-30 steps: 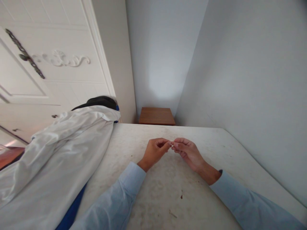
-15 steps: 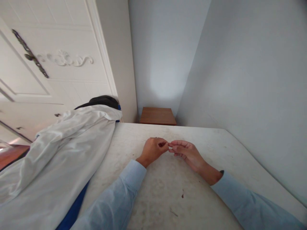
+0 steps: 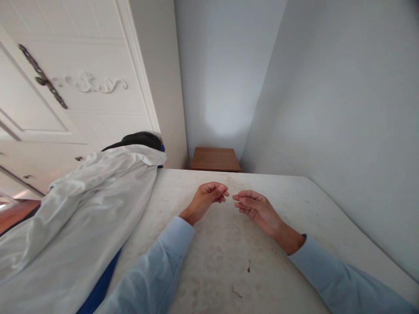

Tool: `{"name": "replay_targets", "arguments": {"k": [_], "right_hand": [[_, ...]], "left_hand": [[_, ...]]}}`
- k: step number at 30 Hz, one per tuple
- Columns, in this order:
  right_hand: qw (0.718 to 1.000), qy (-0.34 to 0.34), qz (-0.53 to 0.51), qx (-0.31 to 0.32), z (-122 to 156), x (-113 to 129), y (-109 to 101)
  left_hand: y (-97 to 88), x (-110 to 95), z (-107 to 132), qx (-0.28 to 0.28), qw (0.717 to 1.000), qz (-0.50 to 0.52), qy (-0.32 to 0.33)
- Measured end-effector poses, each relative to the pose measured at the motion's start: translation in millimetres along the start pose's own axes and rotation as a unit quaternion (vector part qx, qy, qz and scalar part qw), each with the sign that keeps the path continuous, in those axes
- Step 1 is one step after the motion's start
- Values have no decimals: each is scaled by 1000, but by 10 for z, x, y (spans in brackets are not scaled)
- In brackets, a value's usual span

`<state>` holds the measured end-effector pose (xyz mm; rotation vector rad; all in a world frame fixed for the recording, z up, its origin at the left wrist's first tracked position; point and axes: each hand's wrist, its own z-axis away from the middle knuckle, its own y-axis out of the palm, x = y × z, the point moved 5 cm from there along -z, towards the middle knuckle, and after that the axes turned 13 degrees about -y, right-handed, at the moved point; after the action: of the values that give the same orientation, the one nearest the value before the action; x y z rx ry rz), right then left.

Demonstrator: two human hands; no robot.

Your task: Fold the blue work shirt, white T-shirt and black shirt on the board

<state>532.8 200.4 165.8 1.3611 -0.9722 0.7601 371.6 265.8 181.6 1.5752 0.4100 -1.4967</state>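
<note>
At the centre of the frame, over the stained white counter [image 3: 211,257], we hold our left hand [image 3: 209,198] and right hand [image 3: 258,212] fingertip to fingertip, a narrow gap between them. Our left thumb and forefinger are drawn close together; our right fingers curl loosely, thumb near the forefinger. We cannot tell whether either pair pinches anything tiny. At lower centre, the nearest things, a small dark scrap [image 3: 248,267] and a thin brownish sliver [image 3: 236,292], lie on the counter. At left we see draped white cloth [image 3: 98,213].
</note>
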Motion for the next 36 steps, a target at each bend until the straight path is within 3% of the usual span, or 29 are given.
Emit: {"name": "replay_targets", "arguments": {"k": [11, 19, 22, 28, 36], "right_hand": [[999, -17, -31, 37, 20, 1, 68], [998, -10, -41, 35, 14, -24, 48], [998, -9, -55, 42, 9, -28, 34], [987, -3, -144, 68, 24, 33, 87], [985, -7, -156, 80, 73, 116, 172]], "left_hand": [[200, -25, 144, 207, 975, 84, -19], [213, -16, 185, 254, 961, 108, -13], [229, -19, 193, 249, 963, 97, -29], [216, -8, 157, 159, 983, 67, -70], [215, 51, 118, 136, 986, 33, -91]]}}
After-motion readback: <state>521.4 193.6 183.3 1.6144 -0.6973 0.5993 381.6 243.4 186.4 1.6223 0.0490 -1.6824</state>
